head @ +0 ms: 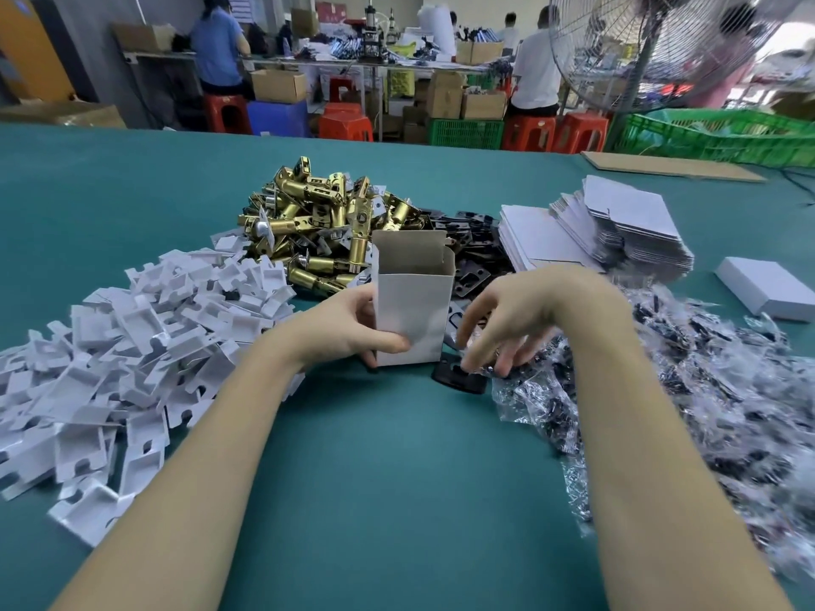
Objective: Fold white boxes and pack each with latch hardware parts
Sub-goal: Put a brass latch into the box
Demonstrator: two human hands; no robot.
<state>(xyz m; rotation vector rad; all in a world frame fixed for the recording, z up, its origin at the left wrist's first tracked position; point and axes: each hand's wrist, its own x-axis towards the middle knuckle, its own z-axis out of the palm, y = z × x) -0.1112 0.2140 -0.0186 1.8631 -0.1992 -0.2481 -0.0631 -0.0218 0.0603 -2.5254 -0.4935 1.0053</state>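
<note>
Left hand [353,328] is gripping a folded white box [412,310], thumb curled across its lower front face, fingers wrapping behind; box is standing upright on the green table mat [397,478], top flaps open, brown interior showing. Right hand [507,328] is sitting just right of the box, fingers spread and curling down over a black round latch plate [461,377] lying at the box's lower right corner; fingertips are blurred, so whether they're actually pinching the plate or one of the plastic bags next to it, can't tell. Hands are apart, box between them. Behind the box: pile of brass latch bolts [322,231], with black strike plates [472,249] heaping just right of it. Left of the box: big spread of white cardboard inserts [132,355]. Right side: clear plastic bags of dark screws [683,390] sprawling along the mat, touching the right forearm. Far right back: stack of flat unfolded white boxes [617,227], and one closed white box [769,286] lying near the mat's right edge. Background: workers standing at benches, red stools, green crates [714,134], a pedestal fan [652,50].
</note>
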